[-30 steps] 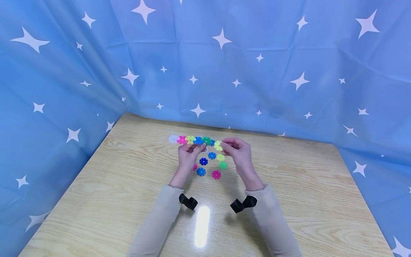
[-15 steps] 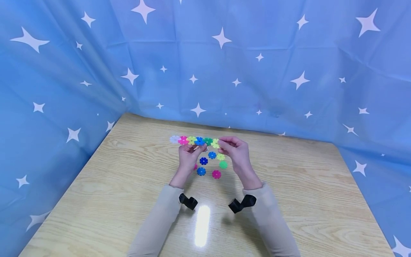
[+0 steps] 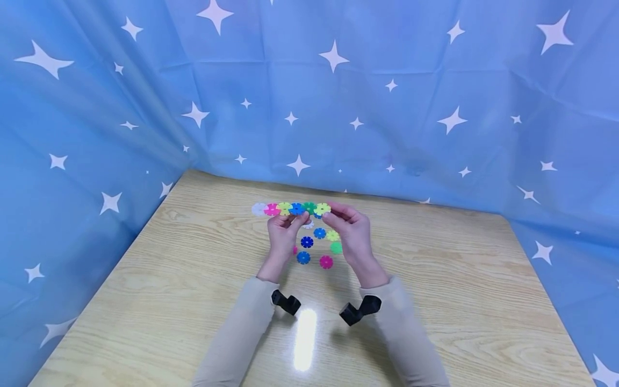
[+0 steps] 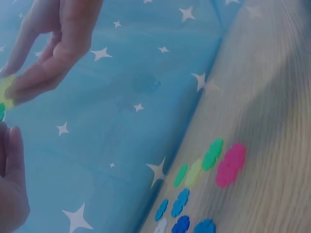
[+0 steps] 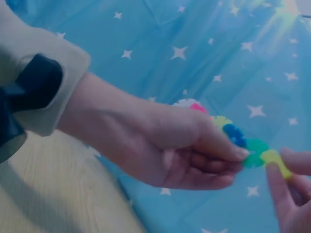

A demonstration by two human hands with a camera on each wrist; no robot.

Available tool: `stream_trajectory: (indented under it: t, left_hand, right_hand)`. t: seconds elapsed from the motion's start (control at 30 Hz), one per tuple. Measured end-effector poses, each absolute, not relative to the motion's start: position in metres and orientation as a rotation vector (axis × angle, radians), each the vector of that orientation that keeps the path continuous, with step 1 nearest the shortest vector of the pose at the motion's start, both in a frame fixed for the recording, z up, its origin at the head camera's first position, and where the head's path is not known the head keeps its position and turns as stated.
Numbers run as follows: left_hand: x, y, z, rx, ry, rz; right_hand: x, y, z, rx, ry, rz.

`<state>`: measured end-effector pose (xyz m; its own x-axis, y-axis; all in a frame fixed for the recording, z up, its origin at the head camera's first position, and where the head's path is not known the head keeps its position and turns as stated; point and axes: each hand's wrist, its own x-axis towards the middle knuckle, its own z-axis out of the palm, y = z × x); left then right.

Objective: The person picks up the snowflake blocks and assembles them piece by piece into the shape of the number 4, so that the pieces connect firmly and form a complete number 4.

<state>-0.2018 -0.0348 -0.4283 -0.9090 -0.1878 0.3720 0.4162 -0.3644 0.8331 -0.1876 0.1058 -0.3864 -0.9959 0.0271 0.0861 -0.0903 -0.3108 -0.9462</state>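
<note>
My left hand (image 3: 282, 236) pinches a row of joined, notched plastic snowflake discs, held above the table near the green disc (image 3: 309, 207). From the left the row runs white, pink, yellow, blue (image 3: 296, 208) and green. At its right end, my right hand (image 3: 353, 234) pinches a yellow snowflake disc (image 3: 322, 209) between thumb and finger. The right wrist view has this yellow disc (image 5: 277, 163) up against the rim of the green disc (image 5: 255, 153). In the left wrist view both hands show only in part, at the left edge.
Loose snowflake discs lie on the wooden table (image 3: 435, 279) beneath the hands, among them a pink disc (image 3: 326, 262), a dark blue disc (image 3: 307, 242) and a yellow disc (image 3: 332, 235). A blue star-patterned curtain (image 3: 367, 140) hangs behind and at the sides.
My right hand has moved left, bringing the yellow disc from apart to the green end of the row. The left hand has stayed nearly in place, still holding the row.
</note>
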Motion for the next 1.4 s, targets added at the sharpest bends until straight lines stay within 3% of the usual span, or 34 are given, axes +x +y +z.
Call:
stream_trajectory:
  t: [0.6,1.4]
  left_hand:
    - [-0.2,-0.032,-0.428,-0.309,-1.463,-2.293]
    - [-0.199,-0.029,-0.435,-0.293,-1.446,-2.352]
  right_hand:
    - [-0.194,0.108,-0.398,0.373,-1.739,2.343]
    - [-0.201,0.11,-0.4,0.412,-1.817,2.285]
